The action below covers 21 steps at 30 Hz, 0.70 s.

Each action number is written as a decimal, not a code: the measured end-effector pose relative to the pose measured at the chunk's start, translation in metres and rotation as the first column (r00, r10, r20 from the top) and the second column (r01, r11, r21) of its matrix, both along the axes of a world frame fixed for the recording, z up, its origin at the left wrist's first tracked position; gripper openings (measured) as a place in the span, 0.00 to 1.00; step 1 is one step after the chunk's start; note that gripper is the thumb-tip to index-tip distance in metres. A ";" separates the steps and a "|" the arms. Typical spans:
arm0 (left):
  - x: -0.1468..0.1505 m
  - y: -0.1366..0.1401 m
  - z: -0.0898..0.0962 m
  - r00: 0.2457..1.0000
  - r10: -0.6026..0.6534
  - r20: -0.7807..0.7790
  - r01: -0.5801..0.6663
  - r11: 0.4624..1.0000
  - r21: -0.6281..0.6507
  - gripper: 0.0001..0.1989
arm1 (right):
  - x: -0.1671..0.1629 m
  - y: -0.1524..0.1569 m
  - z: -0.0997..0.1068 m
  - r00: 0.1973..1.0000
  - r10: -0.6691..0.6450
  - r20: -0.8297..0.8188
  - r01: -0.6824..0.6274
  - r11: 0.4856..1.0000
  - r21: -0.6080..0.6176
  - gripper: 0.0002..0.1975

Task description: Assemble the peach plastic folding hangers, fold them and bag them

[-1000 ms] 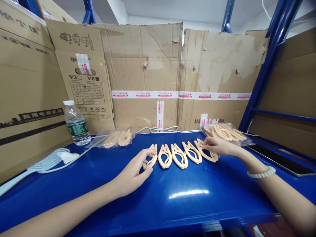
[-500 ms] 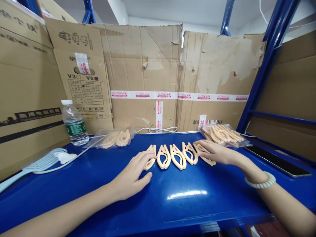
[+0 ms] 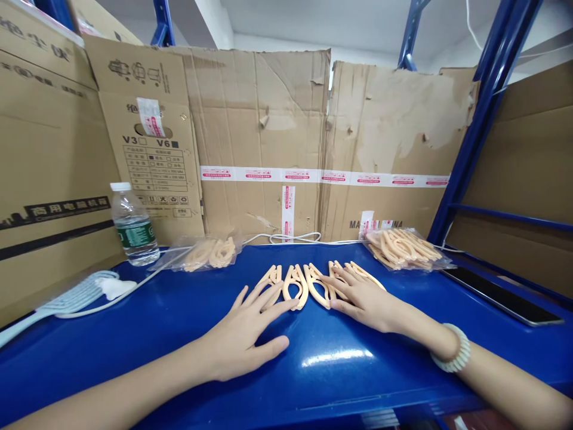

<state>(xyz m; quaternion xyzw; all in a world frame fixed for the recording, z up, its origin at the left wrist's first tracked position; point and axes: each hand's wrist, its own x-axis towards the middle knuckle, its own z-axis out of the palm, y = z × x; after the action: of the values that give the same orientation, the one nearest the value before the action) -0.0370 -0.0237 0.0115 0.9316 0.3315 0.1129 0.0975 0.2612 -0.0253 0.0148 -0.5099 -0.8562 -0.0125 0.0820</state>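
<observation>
Several beige folded travel hangers lie in a row on the blue table, among them a middle hanger (image 3: 312, 288) and, to its left, another hanger (image 3: 286, 291). My left hand (image 3: 242, 334) is open, fingers spread over the leftmost hanger (image 3: 271, 275), with a fingertip by the lower end of the second one. Over the right end of the row lies my right hand (image 3: 373, 301), open and palm down, partly hiding the hangers there. Its thumb tip is at the middle hanger's lower end. Whether the fingertips press on the hangers I cannot tell.
At the back are a bag of hangers (image 3: 403, 248) on the right and a smaller bag (image 3: 210, 254) on the left. A water bottle (image 3: 134, 230), a light-blue hairbrush (image 3: 74, 295), a white cable (image 3: 295, 239) and a black phone (image 3: 501, 295) surround the row. Cardboard sheets (image 3: 264, 119) stand behind.
My right hand has moved left and nearer, from the rightmost hanger to over several hangers. My left hand has spread its fingers and shifted slightly nearer to me.
</observation>
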 end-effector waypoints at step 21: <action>0.004 0.061 -0.007 0.999 -0.026 -0.038 0.027 1.000 0.017 0.32 | -0.024 0.034 -0.012 0.999 0.014 -0.032 -0.017 0.995 -0.098 0.35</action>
<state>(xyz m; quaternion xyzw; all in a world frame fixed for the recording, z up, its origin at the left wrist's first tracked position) -0.0328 0.0370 0.0047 0.9386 0.3200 0.0971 0.0847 0.2374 0.0085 0.0027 -0.5066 -0.8585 0.0381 0.0703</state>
